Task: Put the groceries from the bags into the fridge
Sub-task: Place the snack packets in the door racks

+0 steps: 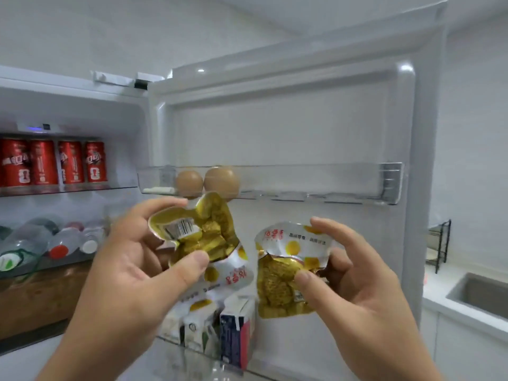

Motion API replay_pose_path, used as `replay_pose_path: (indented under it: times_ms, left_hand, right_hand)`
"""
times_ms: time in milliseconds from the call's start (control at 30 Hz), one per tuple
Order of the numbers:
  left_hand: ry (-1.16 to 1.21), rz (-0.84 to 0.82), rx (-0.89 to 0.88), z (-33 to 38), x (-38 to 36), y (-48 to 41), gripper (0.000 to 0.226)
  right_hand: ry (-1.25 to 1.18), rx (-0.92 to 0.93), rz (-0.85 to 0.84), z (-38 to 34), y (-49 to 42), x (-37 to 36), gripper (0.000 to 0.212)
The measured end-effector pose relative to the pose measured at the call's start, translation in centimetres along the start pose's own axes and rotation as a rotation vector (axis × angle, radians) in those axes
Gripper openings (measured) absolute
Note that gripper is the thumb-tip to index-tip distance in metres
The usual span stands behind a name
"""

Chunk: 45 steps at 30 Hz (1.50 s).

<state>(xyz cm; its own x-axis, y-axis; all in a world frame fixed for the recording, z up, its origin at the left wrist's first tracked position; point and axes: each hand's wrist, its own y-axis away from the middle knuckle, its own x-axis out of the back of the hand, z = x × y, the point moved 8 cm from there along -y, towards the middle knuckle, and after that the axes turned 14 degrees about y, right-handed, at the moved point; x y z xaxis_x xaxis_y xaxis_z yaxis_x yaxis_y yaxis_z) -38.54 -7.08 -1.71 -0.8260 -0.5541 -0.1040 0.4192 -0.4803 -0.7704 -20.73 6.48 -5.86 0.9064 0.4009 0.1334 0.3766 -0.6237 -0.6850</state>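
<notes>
Against the open fridge door (288, 127), our left hand (137, 265) pinches one yellow snack pouch (211, 229) and our right hand (354, 276) pinches a second pouch (277, 279), just apart. Above them, the clear door bin (343, 178) holds two eggs (189, 182); below, what look like milk cartons (236, 325) stand in a lower bin (170, 340). Red cans (55, 163) line the inner shelf (82, 188).

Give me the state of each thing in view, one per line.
Fridge door: open.
Left packet: pinched in left hand, not yet shelved.
Right packet: pinched in right hand, not yet shelved.
Eggs: two, sitting in upper door bin.
Red cans: upright, in a row.
Bottles: lying on their sides.
Cartons: upright, low in the door.
</notes>
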Motion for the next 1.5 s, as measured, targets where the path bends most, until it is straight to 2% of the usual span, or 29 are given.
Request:
replay_pose_path:
  times_ms: [100,200,267,367,467,633,800,967,1033,1133,1267,1500]
  left_hand:
    - [0.134,-0.114,-0.165,3.5,-2.1,-4.7,0.042]
    - [0.137,-0.163,-0.247,5.9,-3.4,-9.1,0.044]
    - [0.140,-0.189,-0.236,6.5,-4.4,-12.2,0.036]
    - [0.097,-0.226,-0.180,6.1,-6.1,-16.0,0.038]
    - [0.055,-0.335,-0.099,4.5,-8.5,-17.9,0.038]
    - [-0.064,-0.431,-0.081,2.6,-11.0,-18.1,0.029]
    - [-0.155,-0.564,0.004,0.5,-13.7,-17.6,0.023]
    - [-0.122,-0.592,0.116,-0.9,-15.8,-17.9,0.025]
    - [-0.076,-0.621,0.163,-1.1,-16.8,-17.6,0.025]
    - [-0.011,-0.648,0.220,-1.1,-18.1,-17.2,0.020]
    - [0.015,-0.677,0.263,-1.4,-19.1,-17.1,0.014]
    - [0.052,-0.723,0.351,-2.8,-19.4,-17.2,0.029]
  right_hand:
    - [0.072,0.171,0.086,-5.4,-2.2,2.2,0.046]
    - [0.173,0.277,0.186,-10.3,-4.2,4.2,0.040]
    - [0.307,0.302,0.272,-12.9,-5.8,5.4,0.042]
    - [0.476,0.279,0.337,-14.9,-8.6,6.8,0.044]
    - [0.637,0.226,0.392,-15.4,-10.8,8.0,0.042]
    - [0.760,0.097,0.337,-14.1,-12.1,8.7,0.042]
    - [0.767,-0.018,0.253,-12.3,-12.5,10.0,0.040]
    - [0.649,-0.044,0.248,-12.3,-12.2,11.9,0.037]
    - [0.624,-0.039,0.192,-12.3,-12.2,11.8,0.038]
    - [0.629,-0.063,0.087,-11.6,-12.4,10.7,0.038]
    - [0.660,-0.059,0.080,-11.4,-12.9,10.3,0.038]
    - [1.078,-0.062,0.043,-10.5,-13.5,9.4,0.043]
